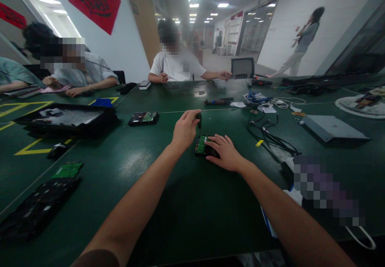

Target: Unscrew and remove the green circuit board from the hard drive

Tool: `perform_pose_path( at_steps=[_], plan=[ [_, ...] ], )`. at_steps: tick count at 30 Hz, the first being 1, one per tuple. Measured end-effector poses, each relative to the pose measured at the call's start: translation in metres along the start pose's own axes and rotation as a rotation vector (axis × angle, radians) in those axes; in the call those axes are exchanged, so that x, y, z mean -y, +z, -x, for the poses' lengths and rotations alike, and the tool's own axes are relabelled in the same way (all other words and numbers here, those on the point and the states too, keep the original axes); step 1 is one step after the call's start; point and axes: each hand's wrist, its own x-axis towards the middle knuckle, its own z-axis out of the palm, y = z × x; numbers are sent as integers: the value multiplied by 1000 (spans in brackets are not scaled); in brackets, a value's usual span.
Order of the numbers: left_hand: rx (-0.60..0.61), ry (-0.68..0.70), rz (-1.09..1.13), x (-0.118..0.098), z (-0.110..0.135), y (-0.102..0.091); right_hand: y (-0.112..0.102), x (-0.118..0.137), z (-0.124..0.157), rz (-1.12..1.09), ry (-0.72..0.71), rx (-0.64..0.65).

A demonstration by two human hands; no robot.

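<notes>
My left hand point(186, 130) is closed around the dark handle of a screwdriver point(199, 120), held upright over a hard drive point(202, 148). The drive lies on the table with its green circuit board facing up. Whether the screwdriver's tip touches it, I cannot tell. My right hand point(225, 151) grips the drive's right side, with fingers across the top and the thumb along the near edge. That hand covers the drive's right end.
Another hard drive point(143, 118) lies left of my hands, beyond a black casing point(39, 205). A black tray point(69, 118) stands farther left. Black cables point(270, 136) and a grey metal box point(333, 128) are on the right. Several people sit across the green table point(192, 211).
</notes>
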Motion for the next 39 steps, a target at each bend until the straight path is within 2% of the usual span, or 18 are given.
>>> perform_pose_path(
  at_steps=[5, 10, 13, 18, 23, 28, 32, 39],
  plan=[
    [37, -116, 6, -1, 2, 2, 1, 0, 0, 3, 1, 7],
    [-7, -227, 40, -4, 3, 2, 1, -1, -1, 3, 2, 14],
    [-3, -210, 42, -5, 2, 1, 2, -1, -1, 5, 6, 7],
    [50, -88, 19, -9, 1, 0, 3, -2, 0, 5, 0, 3],
    [50, 2, 20, -12, -1, -3, 3, -2, -1, -1, 2, 2],
    [77, -16, 46, -9, -1, -1, 3, -2, 0, -3, -2, 1],
    [91, -110, 113, -7, 1, 3, 3, -3, 0, 5, 0, 2],
    [34, -183, 219, -3, 2, 4, 2, -2, 0, 3, 1, 5]
  ],
)
